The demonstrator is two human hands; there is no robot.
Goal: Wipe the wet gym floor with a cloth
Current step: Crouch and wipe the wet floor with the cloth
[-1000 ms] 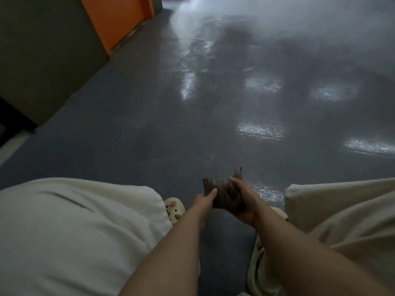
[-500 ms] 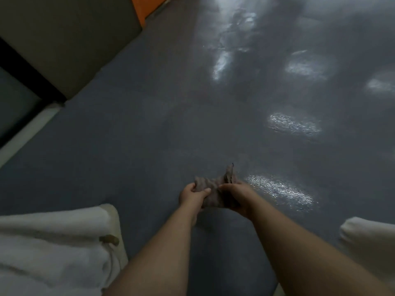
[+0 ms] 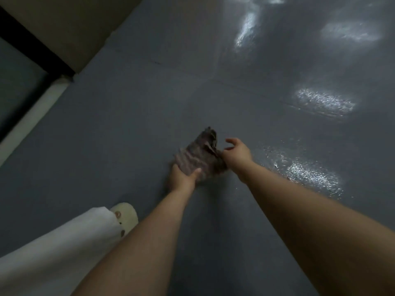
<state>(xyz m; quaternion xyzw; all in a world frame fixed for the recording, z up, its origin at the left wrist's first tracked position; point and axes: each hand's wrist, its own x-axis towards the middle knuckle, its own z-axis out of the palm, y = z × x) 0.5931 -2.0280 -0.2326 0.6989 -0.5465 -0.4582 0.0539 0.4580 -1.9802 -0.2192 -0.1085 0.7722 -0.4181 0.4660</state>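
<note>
Currently cloth brownish, crumpled; my left hand grips its near edge, right hand pinches its far side.

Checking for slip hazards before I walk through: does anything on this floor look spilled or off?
Yes. Shiny wet patches glisten on the grey floor right of the cloth, with more farther ahead; the floor left of the cloth looks matte.

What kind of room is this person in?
Probably an indoor gym or sports hall: a broad grey floor with glossy wet patches, bordered by a plain wall. The left hand holds a cloth; the right hand pinches its edge.
</note>
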